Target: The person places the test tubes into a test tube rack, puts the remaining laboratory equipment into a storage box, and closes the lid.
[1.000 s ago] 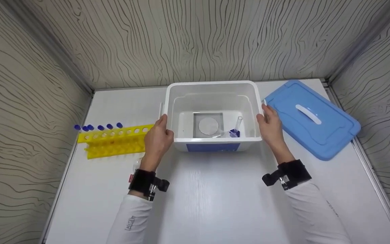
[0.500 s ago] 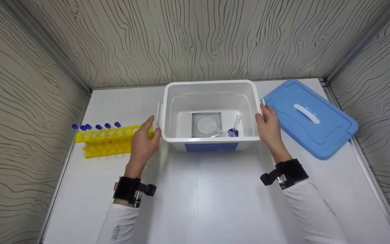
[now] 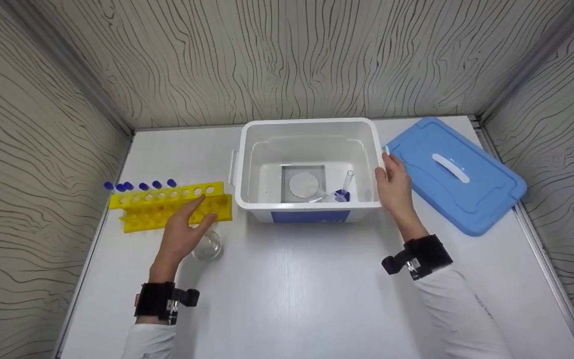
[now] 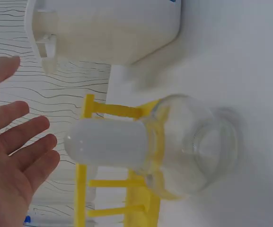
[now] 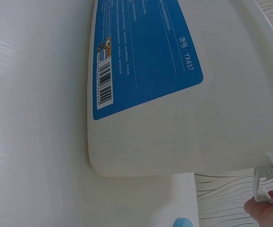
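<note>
My left hand [image 3: 180,237] is relaxed with fingers spread, holding nothing, over the front of a yellow test tube rack [image 3: 165,197]. Just beside it stands a glass alcohol lamp [image 4: 188,142]; the left wrist view shows its round clear body and frosted cap [image 4: 110,142]. At the white plastic box [image 3: 312,205], my right hand [image 3: 396,187] grips the right side handle [image 5: 258,184], thumb against it in the right wrist view. Inside the open box lie a square gauze mat [image 3: 303,185] with a white disc, a clear tube [image 3: 349,179] and a small dark-blue piece [image 3: 342,195].
A blue lid [image 3: 459,174] with a white handle lies on the table right of the box. Several blue-capped tubes [image 3: 157,185] show along the rack's back. Patterned panels [image 3: 287,60] wall the table [image 3: 287,294] at the back and sides.
My left hand has let go of the box's left side and moved left and toward me, over the rack beside the lamp. The right hand keeps its grip on the box handle.
</note>
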### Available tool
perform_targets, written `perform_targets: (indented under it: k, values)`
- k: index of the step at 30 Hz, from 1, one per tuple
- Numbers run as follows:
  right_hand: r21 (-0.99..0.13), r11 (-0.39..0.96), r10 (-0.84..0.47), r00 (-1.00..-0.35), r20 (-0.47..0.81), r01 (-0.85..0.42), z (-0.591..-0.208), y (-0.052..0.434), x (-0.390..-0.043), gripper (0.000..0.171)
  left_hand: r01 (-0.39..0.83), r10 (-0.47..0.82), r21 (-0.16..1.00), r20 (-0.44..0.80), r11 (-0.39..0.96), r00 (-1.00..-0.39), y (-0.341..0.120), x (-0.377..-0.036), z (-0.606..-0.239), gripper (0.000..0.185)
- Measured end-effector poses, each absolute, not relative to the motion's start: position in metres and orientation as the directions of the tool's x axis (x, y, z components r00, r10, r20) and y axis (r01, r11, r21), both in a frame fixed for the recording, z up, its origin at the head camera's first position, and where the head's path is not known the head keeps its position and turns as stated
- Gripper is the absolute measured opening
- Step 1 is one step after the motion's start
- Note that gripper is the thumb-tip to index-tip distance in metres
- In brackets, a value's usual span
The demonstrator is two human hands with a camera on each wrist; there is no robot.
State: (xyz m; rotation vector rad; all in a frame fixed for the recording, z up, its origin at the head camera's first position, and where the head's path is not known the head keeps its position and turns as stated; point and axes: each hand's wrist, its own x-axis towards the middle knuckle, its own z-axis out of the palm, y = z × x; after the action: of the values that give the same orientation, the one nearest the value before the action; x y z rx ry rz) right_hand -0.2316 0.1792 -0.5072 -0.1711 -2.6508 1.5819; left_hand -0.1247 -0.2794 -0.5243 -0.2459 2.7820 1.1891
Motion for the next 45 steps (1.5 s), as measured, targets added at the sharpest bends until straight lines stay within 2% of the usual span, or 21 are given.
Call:
perform_targets:
  k: [8, 14, 29, 38, 45]
  values:
    - [-0.874, 0.483, 0.116, -0.993, -0.004, 0.06, -0.508, 0.178, -0.232, 0.053, -0.301, -0.109, 0.673, -0.313, 0.676, -0.943, -0.294, -0.106, -0.552, 0.101]
    - [-0.877, 0.478, 0.114, -0.993, 0.004, 0.051, -0.508, 0.179, -0.231, 0.053, -0.369, -0.123, 0.649, -0.392, 0.665, -0.912, -0.299, -0.099, -0.571, 0.093]
    - [-0.876, 0.476, 0.119, -0.993, -0.021, 0.075, -0.509, 0.178, -0.23, 0.054, -0.362, -0.096, 0.672, -0.399, 0.646, -0.912, -0.301, -0.095, -0.589, 0.087]
    - [-0.874, 0.482, 0.119, -0.993, -0.012, 0.068, -0.51, 0.18, -0.23, 0.053, -0.339, -0.091, 0.682, -0.373, 0.648, -0.923, -0.302, -0.1, -0.592, 0.088]
    - [-0.876, 0.48, 0.125, -0.992, 0.025, 0.039, -0.51, 0.178, -0.23, 0.053, -0.317, -0.11, 0.667, -0.334, 0.674, -0.936, -0.296, -0.102, -0.59, 0.081]
